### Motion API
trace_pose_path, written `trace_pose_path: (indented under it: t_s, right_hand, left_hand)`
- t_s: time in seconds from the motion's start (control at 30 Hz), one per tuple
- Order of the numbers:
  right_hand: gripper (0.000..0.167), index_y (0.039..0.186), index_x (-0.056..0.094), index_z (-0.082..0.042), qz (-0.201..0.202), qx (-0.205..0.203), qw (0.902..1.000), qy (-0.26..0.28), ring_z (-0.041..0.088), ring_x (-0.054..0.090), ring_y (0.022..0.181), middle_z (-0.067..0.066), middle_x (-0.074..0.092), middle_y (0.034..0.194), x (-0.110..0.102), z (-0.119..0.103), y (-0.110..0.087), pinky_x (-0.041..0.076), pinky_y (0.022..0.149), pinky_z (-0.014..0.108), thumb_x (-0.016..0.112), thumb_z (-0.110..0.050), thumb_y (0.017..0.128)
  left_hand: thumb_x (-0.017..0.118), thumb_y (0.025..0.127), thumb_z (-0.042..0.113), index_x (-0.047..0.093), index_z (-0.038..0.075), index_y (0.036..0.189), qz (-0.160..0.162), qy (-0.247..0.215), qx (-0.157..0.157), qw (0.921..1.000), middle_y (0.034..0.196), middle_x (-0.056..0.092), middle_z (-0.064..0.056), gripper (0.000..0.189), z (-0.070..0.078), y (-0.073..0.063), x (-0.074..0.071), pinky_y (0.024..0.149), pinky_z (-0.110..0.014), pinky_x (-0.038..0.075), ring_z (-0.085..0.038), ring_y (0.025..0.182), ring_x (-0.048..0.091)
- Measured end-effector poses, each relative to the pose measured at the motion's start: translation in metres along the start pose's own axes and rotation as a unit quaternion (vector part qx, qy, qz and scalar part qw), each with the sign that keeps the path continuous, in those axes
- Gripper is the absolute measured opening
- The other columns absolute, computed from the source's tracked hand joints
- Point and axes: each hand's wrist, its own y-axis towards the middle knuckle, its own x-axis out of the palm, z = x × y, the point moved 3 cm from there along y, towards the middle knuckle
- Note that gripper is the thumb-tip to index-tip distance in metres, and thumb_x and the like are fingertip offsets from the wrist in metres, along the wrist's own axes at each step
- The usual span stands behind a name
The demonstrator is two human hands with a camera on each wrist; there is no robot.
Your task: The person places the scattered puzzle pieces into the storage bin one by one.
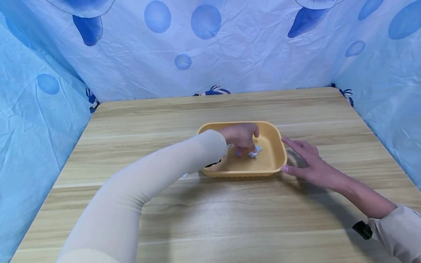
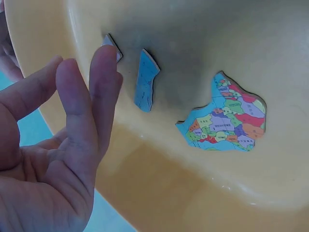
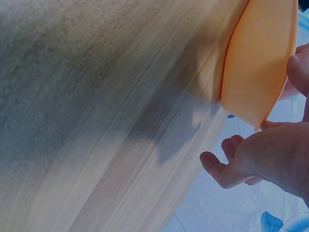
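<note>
My left hand (image 1: 241, 135) reaches down into a yellow plastic tray (image 1: 279, 153), fingers loosely bent over map puzzle pieces. One fingertip is right at a pale blue puzzle piece (image 1: 255, 152). The left wrist view shows a narrow blue piece (image 2: 146, 81) and a larger, many-coloured map piece (image 2: 227, 121) lying on the tray floor. Another piece (image 2: 119, 55) is partly hidden behind the fingers, and nothing shows gripped between them. At the tray's right end my right hand (image 1: 309, 164) rests its thumb and index finger against the rim, spread apart and fairly straight.
The tray stands on a wood-grain table (image 1: 230, 219). Beside its left end, a small piece (image 1: 185, 175) shows from under the left sleeve (image 1: 158, 168). A blue patterned sheet (image 1: 131, 65) hangs behind the table and along both sides.
</note>
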Motion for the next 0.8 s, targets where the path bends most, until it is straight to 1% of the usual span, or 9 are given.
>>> trace_pose_path:
  t_s: [0.07, 0.17, 0.23, 0.3, 0.4, 0.5, 0.63, 0.73, 0.8]
  right_hand:
    - [0.083, 0.155, 0.018, -0.026, 0.001, -0.001, 1.0, -0.001, 0.045, 0.014, 0.131, 0.023, 0.02, 0.148, 0.0, 0.0, 0.0, 0.026, 0.089, 0.07, 0.068, -0.036, 0.089]
    - [0.083, 0.155, 0.018, -0.027, 0.0, -0.001, 1.0, -0.002, 0.045, 0.014, 0.131, 0.023, 0.02, 0.148, 0.001, 0.0, 0.0, 0.026, 0.089, 0.07, 0.068, -0.036, 0.089]
    - [0.083, 0.155, 0.018, -0.026, 0.001, -0.002, 1.0, -0.002, 0.045, 0.015, 0.13, 0.023, 0.021, 0.148, 0.001, 0.0, 0.0, 0.026, 0.089, 0.07, 0.069, -0.036, 0.089]
    - [0.083, 0.154, 0.019, -0.026, 0.001, -0.002, 1.0, -0.003, 0.045, 0.015, 0.13, 0.022, 0.021, 0.148, 0.001, 0.0, 0.0, 0.026, 0.089, 0.069, 0.069, -0.037, 0.089]
    - [0.083, 0.155, 0.018, -0.027, 0.0, 0.003, 1.0, -0.006, 0.045, 0.015, 0.131, 0.023, 0.021, 0.148, 0.001, 0.001, 0.0, 0.027, 0.089, 0.07, 0.068, -0.038, 0.089]
    - [0.084, 0.155, 0.017, -0.027, -0.001, 0.011, 0.9999, -0.01, 0.046, 0.015, 0.131, 0.023, 0.019, 0.149, 0.001, 0.002, 0.0, 0.027, 0.088, 0.072, 0.068, -0.039, 0.089]
    - [0.085, 0.155, 0.017, -0.027, -0.001, 0.011, 0.9999, -0.01, 0.047, 0.014, 0.131, 0.024, 0.019, 0.149, 0.003, 0.003, 0.0, 0.027, 0.088, 0.073, 0.068, -0.04, 0.089]
    - [0.085, 0.155, 0.018, -0.025, 0.004, 0.005, 0.9999, -0.01, 0.047, 0.015, 0.131, 0.024, 0.02, 0.149, 0.004, 0.004, -0.001, 0.026, 0.089, 0.073, 0.069, -0.038, 0.088]
    - [0.085, 0.155, 0.018, -0.025, 0.006, 0.002, 0.9999, -0.012, 0.047, 0.015, 0.131, 0.024, 0.02, 0.148, 0.005, 0.005, -0.001, 0.025, 0.089, 0.073, 0.069, -0.038, 0.088]
  left_hand:
    - [0.068, 0.09, 0.008, 0.039, 0.001, 0.136, 0.0, 0.007, -0.004, 1.0, 0.075, 0.053, -0.012, 0.055, -0.001, -0.001, 0.0, 0.068, -0.034, 0.057, -0.025, 0.059, 0.062]
    - [0.067, 0.09, 0.01, 0.039, 0.001, 0.137, -0.004, 0.011, -0.005, 0.9999, 0.088, 0.06, -0.018, 0.055, -0.003, -0.004, -0.001, 0.067, -0.033, 0.057, -0.024, 0.06, 0.063]
    - [0.067, 0.091, 0.013, 0.04, 0.003, 0.138, -0.004, 0.016, -0.007, 0.9998, 0.099, 0.061, -0.017, 0.056, -0.005, -0.007, -0.001, 0.065, -0.03, 0.057, -0.022, 0.061, 0.064]
    - [0.067, 0.091, 0.015, 0.039, 0.005, 0.139, -0.003, 0.021, -0.007, 0.9998, 0.105, 0.062, -0.016, 0.056, -0.008, -0.011, -0.002, 0.065, -0.029, 0.057, -0.021, 0.062, 0.065]
    - [0.067, 0.092, 0.019, 0.039, 0.008, 0.14, 0.001, 0.023, -0.004, 0.9997, 0.103, 0.062, -0.009, 0.057, -0.011, -0.017, -0.003, 0.066, -0.026, 0.056, -0.021, 0.065, 0.067]
    - [0.067, 0.092, 0.021, 0.038, 0.01, 0.141, 0.005, 0.013, -0.002, 0.9999, 0.101, 0.063, -0.009, 0.058, -0.014, -0.023, -0.005, 0.07, -0.027, 0.054, -0.023, 0.069, 0.068]
    - [0.067, 0.092, 0.022, 0.038, 0.012, 0.141, 0.008, -0.017, -0.007, 0.9998, 0.105, 0.064, -0.013, 0.058, -0.019, -0.03, -0.007, 0.071, -0.027, 0.054, -0.028, 0.076, 0.07]
    - [0.067, 0.092, 0.021, 0.039, 0.01, 0.141, 0.015, -0.038, -0.003, 0.9992, 0.108, 0.064, -0.017, 0.057, -0.022, -0.035, -0.009, 0.069, -0.028, 0.056, -0.032, 0.079, 0.07]
    - [0.067, 0.092, 0.02, 0.04, 0.01, 0.141, 0.024, -0.044, 0.002, 0.9988, 0.108, 0.064, -0.017, 0.056, -0.024, -0.038, -0.01, 0.067, -0.029, 0.057, -0.033, 0.079, 0.07]
